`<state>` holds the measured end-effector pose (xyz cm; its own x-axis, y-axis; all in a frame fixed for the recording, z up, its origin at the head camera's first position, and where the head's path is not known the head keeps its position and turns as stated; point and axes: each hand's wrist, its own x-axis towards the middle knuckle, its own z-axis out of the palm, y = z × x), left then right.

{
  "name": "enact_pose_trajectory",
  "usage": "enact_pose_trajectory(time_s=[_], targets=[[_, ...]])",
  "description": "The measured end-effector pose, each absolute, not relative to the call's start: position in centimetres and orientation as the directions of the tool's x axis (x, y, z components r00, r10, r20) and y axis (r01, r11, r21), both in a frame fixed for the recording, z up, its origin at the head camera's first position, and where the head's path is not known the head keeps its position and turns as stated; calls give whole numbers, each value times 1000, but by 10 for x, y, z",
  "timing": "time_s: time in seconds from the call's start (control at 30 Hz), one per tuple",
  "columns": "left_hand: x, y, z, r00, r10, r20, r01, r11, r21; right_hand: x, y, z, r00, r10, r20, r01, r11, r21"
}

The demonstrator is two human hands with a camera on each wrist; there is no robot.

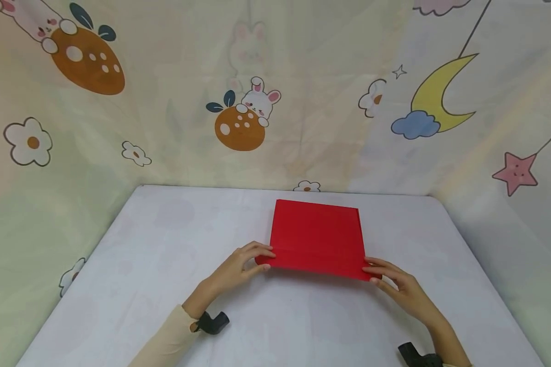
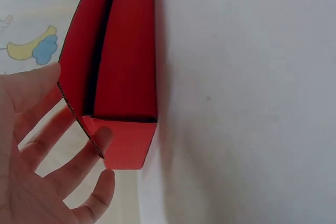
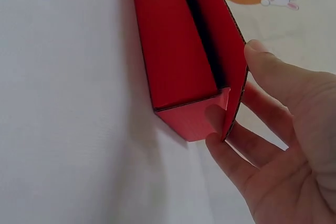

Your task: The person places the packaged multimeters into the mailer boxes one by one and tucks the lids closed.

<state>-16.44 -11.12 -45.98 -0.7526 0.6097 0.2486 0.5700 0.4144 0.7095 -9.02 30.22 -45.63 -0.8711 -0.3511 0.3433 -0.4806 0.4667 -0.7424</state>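
Observation:
A red cardboard box (image 1: 319, 229) lies on the white table, its lid tilted over it. Along the near side, the lid's front flap stands out, with a dark gap between flap (image 2: 86, 51) and box wall (image 2: 126, 51). My left hand (image 1: 239, 267) pinches the left corner of this flap, thumb on the near edge and fingers round the side. At the right corner, my right hand (image 1: 406, 293) pinches the same flap between thumb and fingers. In the right wrist view, fingertips of the right hand (image 3: 283, 129) come right at the box's end wall (image 3: 191, 116).
The white table (image 1: 303, 326) stretches around the box on all sides. Behind and beside it hangs a printed cloth (image 1: 321, 102) with rabbits, flowers and a moon. Black camera mounts (image 1: 213, 322) sit on both wrists.

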Motion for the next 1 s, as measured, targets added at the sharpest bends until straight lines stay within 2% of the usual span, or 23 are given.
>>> enact_pose_trajectory(time_s=[0.37,0.67,1.0], targets=[[-159,-108,-473,-771,582,258,549,403,732,-90,302,-471,-876,-334,348,-476,482,-735],[-156,-108,-491,-817,496,295,484,312,817,-91,299,-478,-897,-314,312,-414,344,-843],[-159,-103,-502,-833,446,327,441,180,879,-90,298,-482,-924,-280,262,-331,238,-913]])
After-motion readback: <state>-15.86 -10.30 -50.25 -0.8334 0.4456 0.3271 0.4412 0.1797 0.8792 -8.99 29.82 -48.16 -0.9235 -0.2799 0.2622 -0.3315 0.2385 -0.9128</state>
